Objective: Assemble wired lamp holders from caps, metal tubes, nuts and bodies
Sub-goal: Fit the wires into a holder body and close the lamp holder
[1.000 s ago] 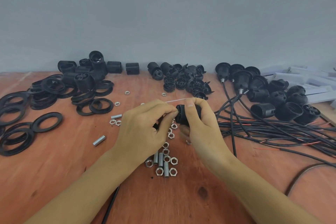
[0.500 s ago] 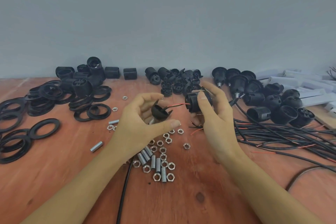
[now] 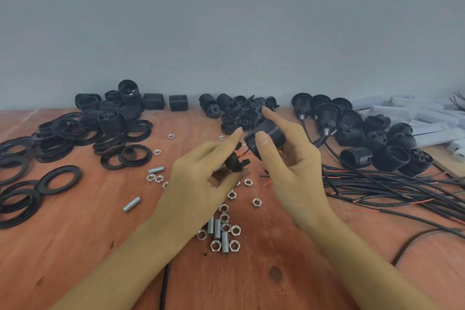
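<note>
Two parts, close together: the left hand pinches the cap, the right hand grips the body. Tuck the red wires in, line them up, twist gently.

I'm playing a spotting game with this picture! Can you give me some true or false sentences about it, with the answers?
1. The right hand holds a ribbed black lamp body. True.
2. The left hand is empty. False: it holds a small black cap.
3. The flat black rings lie on the right. False: they lie on the left.
4. Silver nuts lie between the forearms. True.
</note>
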